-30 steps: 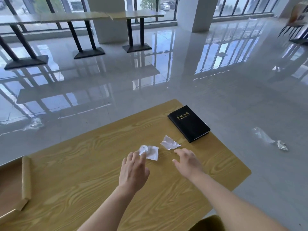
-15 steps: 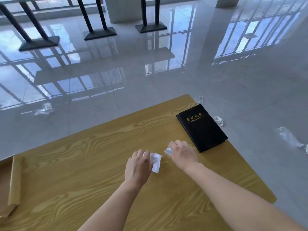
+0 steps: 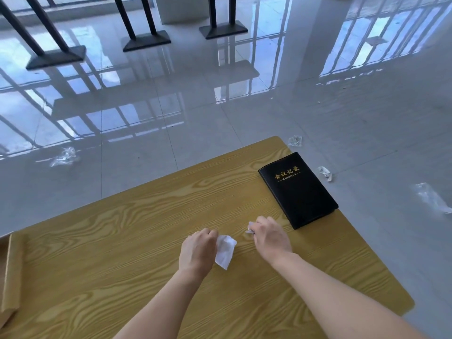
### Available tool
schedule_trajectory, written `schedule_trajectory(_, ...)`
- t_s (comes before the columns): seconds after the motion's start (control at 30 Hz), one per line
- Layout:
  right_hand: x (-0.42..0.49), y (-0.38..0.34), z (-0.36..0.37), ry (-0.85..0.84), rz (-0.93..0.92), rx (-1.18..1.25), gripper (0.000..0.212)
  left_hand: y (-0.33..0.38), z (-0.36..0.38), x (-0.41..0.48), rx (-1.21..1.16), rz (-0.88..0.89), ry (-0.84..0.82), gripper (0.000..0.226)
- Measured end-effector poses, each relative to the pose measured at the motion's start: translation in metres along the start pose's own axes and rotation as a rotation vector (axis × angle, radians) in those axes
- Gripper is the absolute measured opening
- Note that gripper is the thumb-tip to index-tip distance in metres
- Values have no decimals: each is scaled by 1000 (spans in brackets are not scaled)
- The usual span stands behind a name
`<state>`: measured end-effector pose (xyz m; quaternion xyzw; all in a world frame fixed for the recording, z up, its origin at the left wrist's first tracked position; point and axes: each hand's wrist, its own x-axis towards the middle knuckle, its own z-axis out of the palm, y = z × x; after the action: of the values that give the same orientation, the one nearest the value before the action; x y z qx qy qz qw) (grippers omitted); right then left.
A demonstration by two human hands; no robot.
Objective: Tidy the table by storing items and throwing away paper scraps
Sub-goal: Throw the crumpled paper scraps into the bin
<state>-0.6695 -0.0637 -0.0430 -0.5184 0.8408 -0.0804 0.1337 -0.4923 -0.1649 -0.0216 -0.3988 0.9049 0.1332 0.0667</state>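
Observation:
On the yellow wood-grain table [image 3: 122, 241], my left hand [image 3: 197, 250] is closed on a white paper scrap [image 3: 224, 252] that hangs from its fingers just over the tabletop. My right hand [image 3: 270, 234] is curled around a second, smaller crumpled scrap [image 3: 250, 228]; only a bit of it shows at the fingertips. A black notebook [image 3: 298, 189] with gold lettering lies flat near the table's far right corner, a short way beyond my right hand.
A brown cardboard box flap [image 3: 11, 270] sits at the table's left edge. Crumpled plastic and paper bits [image 3: 324, 172] lie on the glossy tiled floor to the right and left [image 3: 63, 156]. Black table bases [image 3: 146, 40] stand farther away.
Both hands have closed on the two scraps that lay loose on the table; the right-hand scrap is now mostly hidden. The camera has tilted down.

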Motion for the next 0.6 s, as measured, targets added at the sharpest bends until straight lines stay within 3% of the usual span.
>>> schedule_trajectory(0.6,-53,-19,-29,159,81,121,22,8,-27,-42,14,171,133,10)
